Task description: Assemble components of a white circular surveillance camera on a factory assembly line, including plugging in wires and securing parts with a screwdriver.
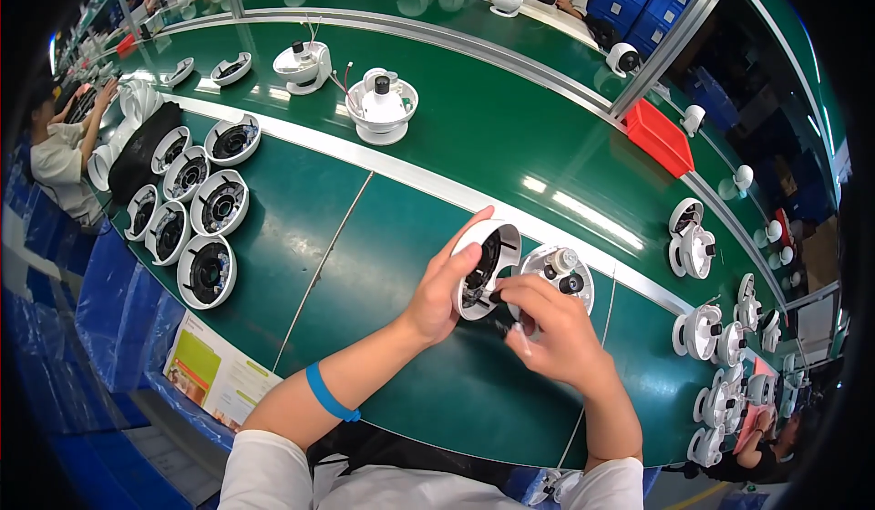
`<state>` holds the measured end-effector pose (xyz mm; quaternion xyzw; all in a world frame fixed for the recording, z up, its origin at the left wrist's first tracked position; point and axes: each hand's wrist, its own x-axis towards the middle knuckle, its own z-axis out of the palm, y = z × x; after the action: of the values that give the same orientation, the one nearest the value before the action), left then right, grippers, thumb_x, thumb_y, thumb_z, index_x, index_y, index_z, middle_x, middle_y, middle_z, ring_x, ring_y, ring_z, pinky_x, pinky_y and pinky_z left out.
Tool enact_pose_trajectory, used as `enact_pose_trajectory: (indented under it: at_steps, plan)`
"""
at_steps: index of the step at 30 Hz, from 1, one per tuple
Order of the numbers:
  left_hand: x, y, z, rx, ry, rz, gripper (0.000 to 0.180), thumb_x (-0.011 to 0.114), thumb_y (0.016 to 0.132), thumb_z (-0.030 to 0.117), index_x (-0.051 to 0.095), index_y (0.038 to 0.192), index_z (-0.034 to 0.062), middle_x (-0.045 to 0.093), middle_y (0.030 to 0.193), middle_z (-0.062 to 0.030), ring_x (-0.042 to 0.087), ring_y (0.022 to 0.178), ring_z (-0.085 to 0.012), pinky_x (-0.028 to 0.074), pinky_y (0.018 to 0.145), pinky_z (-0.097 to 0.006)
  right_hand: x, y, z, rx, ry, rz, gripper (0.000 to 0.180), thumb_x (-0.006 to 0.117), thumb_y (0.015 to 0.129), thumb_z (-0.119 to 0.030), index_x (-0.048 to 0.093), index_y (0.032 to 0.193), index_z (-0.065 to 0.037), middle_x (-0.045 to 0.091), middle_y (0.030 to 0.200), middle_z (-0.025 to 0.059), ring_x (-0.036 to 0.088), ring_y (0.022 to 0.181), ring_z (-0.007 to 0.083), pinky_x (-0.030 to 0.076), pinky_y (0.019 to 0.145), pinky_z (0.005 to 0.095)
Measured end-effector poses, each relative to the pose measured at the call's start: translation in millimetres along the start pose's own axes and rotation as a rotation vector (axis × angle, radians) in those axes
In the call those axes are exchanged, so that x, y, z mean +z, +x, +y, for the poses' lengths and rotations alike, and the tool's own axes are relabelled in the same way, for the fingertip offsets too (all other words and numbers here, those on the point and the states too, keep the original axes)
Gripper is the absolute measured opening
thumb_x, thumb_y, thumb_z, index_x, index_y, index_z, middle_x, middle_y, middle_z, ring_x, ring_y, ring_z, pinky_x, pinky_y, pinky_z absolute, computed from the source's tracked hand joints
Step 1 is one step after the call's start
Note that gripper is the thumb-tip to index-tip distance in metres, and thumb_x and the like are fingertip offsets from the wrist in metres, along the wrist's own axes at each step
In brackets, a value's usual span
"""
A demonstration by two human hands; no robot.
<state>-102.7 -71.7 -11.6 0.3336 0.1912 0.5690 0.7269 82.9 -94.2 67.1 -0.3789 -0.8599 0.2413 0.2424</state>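
Note:
My left hand (434, 302) grips a round white camera housing (510, 238), tilted on its side, with black parts inside. The fingers of my right hand (563, 335) are pinched together at the housing's lower right edge. Something small and dark shows by those fingertips, too blurred to name. A thin pale piece (522, 339) sticks out below the right fingers, also smeared. Just behind the right hand lies a second white camera part (584, 293), with a round lens and a small motor on it, partly covered by the hand.
Several white half-housings (235, 207) with black insides stand at left, beside a black cloth (144, 156). A printed leaflet (211, 371) lies at the near left edge. Camera assemblies (380, 127) stand on the green belt (483, 136); more crowd the right. A red tray (658, 138) sits farther back. People work nearby.

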Motion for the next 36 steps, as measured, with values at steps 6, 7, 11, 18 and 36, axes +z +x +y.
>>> enact_pose_trajectory:
  at_steps: [6,7,11,18,36]
  plan:
    - [-0.4,1.5,-0.2,-0.118,-0.108,0.072,0.073,0.045,0.108,0.048,0.023,0.166,0.0096,0.056,0.146,-0.0141,0.059,0.131,-0.0244,0.049,0.111,-0.04,-3.3,-6.0,24.9,-0.155,0.245,-0.086,0.032,0.067,0.079,0.008,0.072,0.11,0.003,0.072,0.119,0.0162,0.074,0.103,0.0321,0.06,0.085,0.0359]
    - [1.8,2.1,-0.5,-0.129,-0.108,0.055,0.073,0.044,0.108,0.047,0.023,0.166,0.0096,0.055,0.147,-0.0142,0.058,0.132,-0.0247,0.049,0.111,-0.04,-0.8,-6.3,26.0,-0.149,0.236,-0.067,0.032,0.066,0.079,0.009,0.073,0.11,0.003,0.073,0.115,0.0161,0.075,0.099,0.0316,0.06,0.082,0.0352]
    - [-0.9,2.0,-5.8,-0.178,-0.088,-0.012,0.073,0.045,0.108,0.047,0.021,0.166,0.0099,0.054,0.148,-0.0148,0.057,0.133,-0.0252,0.048,0.112,-0.04,6.0,-6.5,22.7,0.032,0.307,-0.031,0.032,0.064,0.082,0.012,0.073,0.111,0.002,0.075,0.098,0.0164,0.076,0.08,0.03,0.06,0.071,0.0339]
    - [0.9,-0.5,-8.2,-0.114,-0.074,-0.046,0.078,0.047,0.106,0.047,0.02,0.166,0.006,0.053,0.148,-0.0158,0.056,0.134,-0.0256,0.045,0.114,-0.04,19.0,-7.5,12.9,0.018,-0.037,0.126,0.018,0.072,0.082,-0.001,0.073,0.1,-0.002,0.073,0.084,0.0113,0.073,0.068,0.027,0.056,0.058,0.0367]
    - [1.9,-5.7,-11.9,-0.03,0.127,-0.046,0.069,0.056,0.106,0.034,0.031,0.165,0.0094,0.055,0.131,-0.0048,0.05,0.102,-0.0116,0.045,0.096,-0.029,37.6,-1.0,21.9,-0.389,-0.657,0.123,0.016,0.067,0.075,-0.006,0.067,0.091,-0.004,0.051,0.067,0.0012,0.057,0.057,0.0164,0.046,0.049,0.0318]
